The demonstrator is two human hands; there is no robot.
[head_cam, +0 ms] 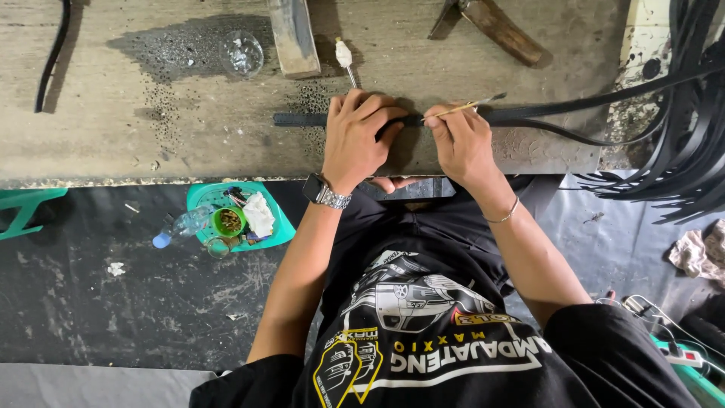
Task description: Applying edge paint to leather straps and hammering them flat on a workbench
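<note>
The long black flat strap (302, 119) lay flat across the worn grey counter (113, 113). The left hand (361, 132) pressed it down, fingers spread over it. The right hand (461, 136) pinched a thin brush-tipped stick (472, 104) at the strap. Judgement: firm hold-down and light, even strokes suit this step. A small clear glass dish (242, 53) stood well apart.

Both forearms reach forward, bare to the elbows. The left hand (355, 140) lies palm down, fingers spread and pressing flat. The right hand (462, 140) sits just beside it, fingertips pinched together, wrist slightly bent.
</note>
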